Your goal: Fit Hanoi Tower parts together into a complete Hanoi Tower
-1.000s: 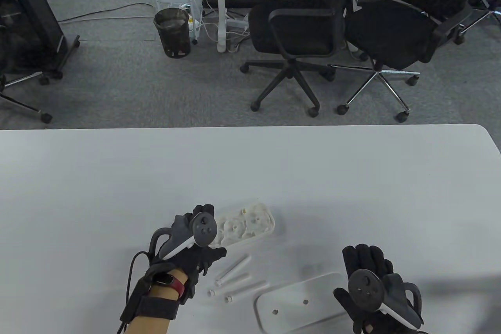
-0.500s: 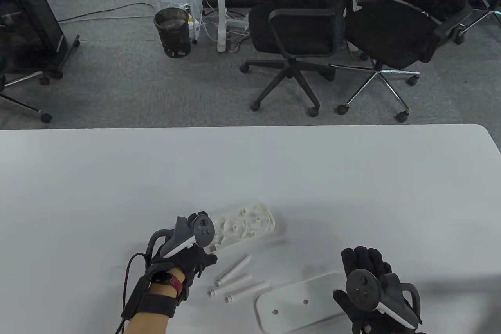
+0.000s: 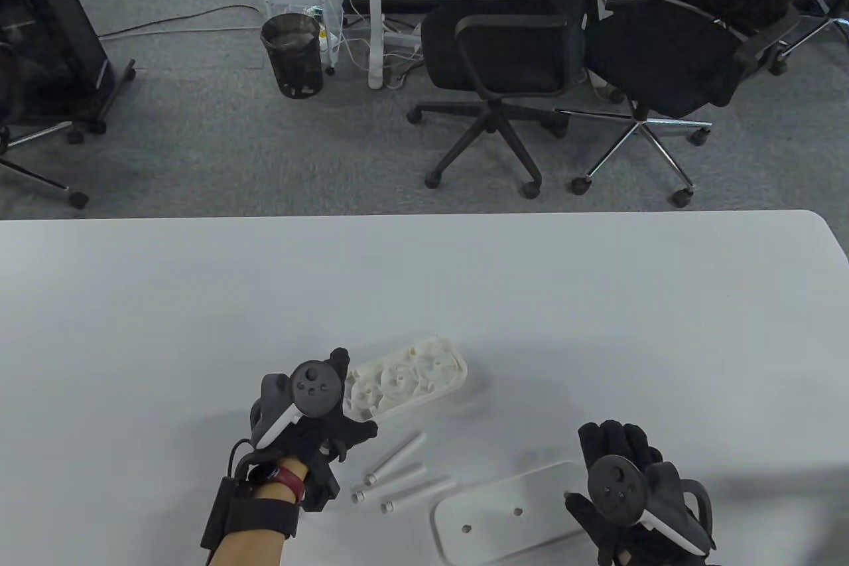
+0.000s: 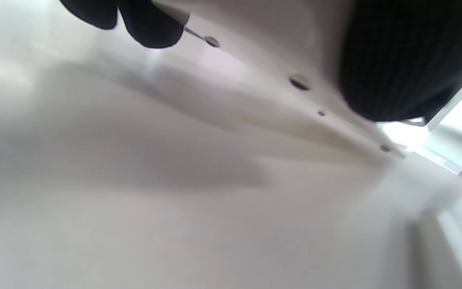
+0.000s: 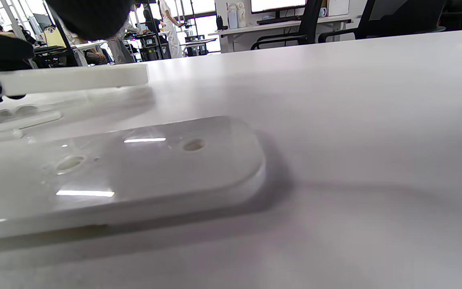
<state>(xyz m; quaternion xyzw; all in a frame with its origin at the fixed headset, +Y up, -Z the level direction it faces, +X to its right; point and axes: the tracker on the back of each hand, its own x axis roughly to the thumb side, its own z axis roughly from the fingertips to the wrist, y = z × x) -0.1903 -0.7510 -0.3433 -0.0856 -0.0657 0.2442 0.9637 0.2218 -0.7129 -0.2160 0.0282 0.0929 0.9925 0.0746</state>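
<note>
My left hand point(image 3: 348, 393) grips the left end of the white ribbed base shell point(image 3: 411, 380) and holds it tilted a little above the table, hollow side up. In the left wrist view its smooth underside point(image 4: 263, 60) with small holes shows between my fingertips point(image 4: 150, 28). Three white pegs point(image 3: 394, 453) lie side by side just below the shell. A flat white plate point(image 3: 504, 519) with holes lies at the front; it fills the right wrist view point(image 5: 134, 172). My right hand point(image 3: 593, 466) is spread open over the plate's right end, holding nothing.
The white table point(image 3: 597, 300) reaches far back and to both sides. Its far edge runs across the middle of the table view, with office chairs point(image 3: 504, 55) on the floor beyond. The front edge is close to both hands.
My left hand has turned and shifted a little left, and the shell in it has tipped up and swung slightly. The right hand, pegs and plate have not moved.
</note>
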